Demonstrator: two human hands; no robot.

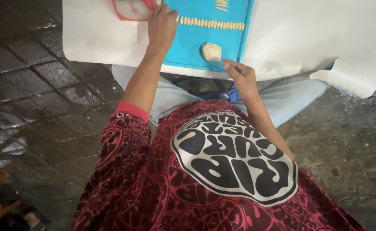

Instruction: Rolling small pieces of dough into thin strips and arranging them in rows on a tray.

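While wet dark paving surrounds it, white paper [98, 38] covers the table — a blue board [196, 38] on top. Left hand [162, 23] lies flat, fingers together; right hand [238, 73] pinches shut beside the dough lump [211, 51].

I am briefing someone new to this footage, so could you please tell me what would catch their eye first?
The bright blue board at top centre stands out, with a row of small dough pieces across it and a dough lump near its front edge. The right hand pinches beside that lump, while the left hand rests by a red-rimmed container.
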